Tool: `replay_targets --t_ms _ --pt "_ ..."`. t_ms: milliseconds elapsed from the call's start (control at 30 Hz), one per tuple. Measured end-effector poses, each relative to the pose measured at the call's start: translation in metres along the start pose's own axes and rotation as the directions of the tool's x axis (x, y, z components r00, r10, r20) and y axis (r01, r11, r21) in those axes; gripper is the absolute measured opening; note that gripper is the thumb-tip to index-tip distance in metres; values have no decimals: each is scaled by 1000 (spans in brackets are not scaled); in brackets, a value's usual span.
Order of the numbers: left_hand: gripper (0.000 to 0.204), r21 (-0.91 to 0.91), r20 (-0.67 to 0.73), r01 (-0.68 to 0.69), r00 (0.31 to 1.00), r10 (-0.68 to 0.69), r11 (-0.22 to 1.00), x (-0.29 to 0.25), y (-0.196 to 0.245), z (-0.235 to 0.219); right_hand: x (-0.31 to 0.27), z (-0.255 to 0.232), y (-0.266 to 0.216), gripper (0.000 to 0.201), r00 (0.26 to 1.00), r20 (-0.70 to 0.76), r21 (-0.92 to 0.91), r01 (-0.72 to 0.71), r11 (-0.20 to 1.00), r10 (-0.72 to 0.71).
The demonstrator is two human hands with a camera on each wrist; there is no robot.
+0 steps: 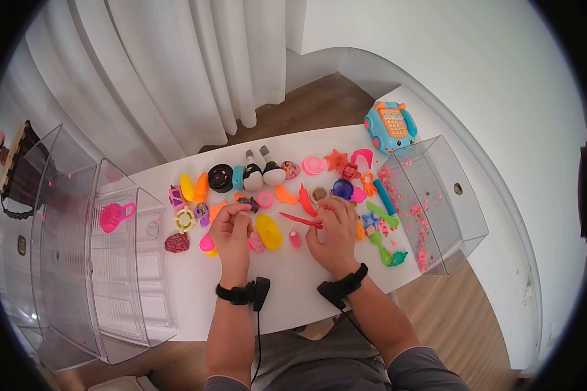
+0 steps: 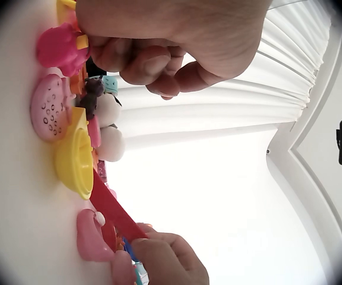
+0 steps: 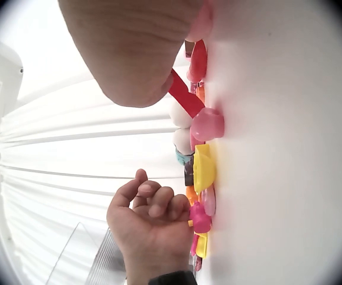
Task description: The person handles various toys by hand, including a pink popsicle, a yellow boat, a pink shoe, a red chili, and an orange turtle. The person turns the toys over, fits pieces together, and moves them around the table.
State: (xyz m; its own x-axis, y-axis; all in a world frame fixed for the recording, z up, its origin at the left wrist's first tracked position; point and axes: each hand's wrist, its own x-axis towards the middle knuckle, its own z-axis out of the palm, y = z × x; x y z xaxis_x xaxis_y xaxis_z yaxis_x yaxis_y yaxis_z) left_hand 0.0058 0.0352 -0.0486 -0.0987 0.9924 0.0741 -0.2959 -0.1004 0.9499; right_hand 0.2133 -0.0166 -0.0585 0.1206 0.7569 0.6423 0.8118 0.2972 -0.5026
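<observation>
My right hand pinches a flat red toy knife by one end. Its blade points left over the toys, above a small pink piece. My left hand hovers over the toys left of centre, its fingers loosely curled around nothing, as the right wrist view shows. Closest to it are a yellow oval toy dish, a pink spotted piece and a dark pink toy. A red pepper-shaped toy lies beyond the knife.
Clear plastic bins stand at both table ends: the left bin holds a pink toy brush, the right bin pink bits. A toy phone sits at the back right. Black-and-white toys and a black wheel line the back.
</observation>
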Motion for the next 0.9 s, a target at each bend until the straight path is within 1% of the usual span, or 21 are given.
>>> replay_targets --t_ms 67,133,267,400,467,500,567,600,667,800,867,900 --pt "9 9 -4 -16 1000 16 1000 0 0 0 1 0 -3 17 999 31 -86 -13 996 16" --pt "10 -17 2 30 1000 -30 999 -1 2 -2 -1 1 -3 16 998 51 -102 -22 994 27" --pt "10 -13 -4 35 999 -35 999 -1 2 -2 -2 3 -3 13 995 90 -156 -16 988 30" --pt "10 4 -13 17 1000 -17 1000 -1 0 0 -1 2 -4 13 995 99 -155 -16 988 32" --pt "9 14 -22 5 1000 -4 1000 0 0 0 -2 4 -3 15 996 82 -138 -10 990 21" --pt "10 2 -15 22 1000 -22 1000 -1 1 -2 -1 3 -3 15 996 81 -138 -10 990 22" --pt "10 -9 -8 40 999 -40 999 -1 2 -2 -1 2 -1 19 999 17 -49 -31 998 32" --pt "10 -9 -8 41 999 -41 999 -1 2 -2 -1 1 -1 19 999 17 -49 -30 998 31" --pt "10 -10 -8 41 999 -42 999 -1 3 -2 -1 -1 0 25 998 -55 28 -7 1000 8" --pt "10 -7 -1 30 1000 -30 1000 -1 3 -2 -1 -5 -2 27 996 -84 70 13 997 -7" --pt "10 -6 0 25 1000 -25 1000 -1 3 -2 -3 -7 -2 27 991 -129 123 -2 992 18" --pt "10 -10 2 24 1000 -24 1000 -1 3 -2 -4 -7 -2 27 991 -129 123 -1 992 17"
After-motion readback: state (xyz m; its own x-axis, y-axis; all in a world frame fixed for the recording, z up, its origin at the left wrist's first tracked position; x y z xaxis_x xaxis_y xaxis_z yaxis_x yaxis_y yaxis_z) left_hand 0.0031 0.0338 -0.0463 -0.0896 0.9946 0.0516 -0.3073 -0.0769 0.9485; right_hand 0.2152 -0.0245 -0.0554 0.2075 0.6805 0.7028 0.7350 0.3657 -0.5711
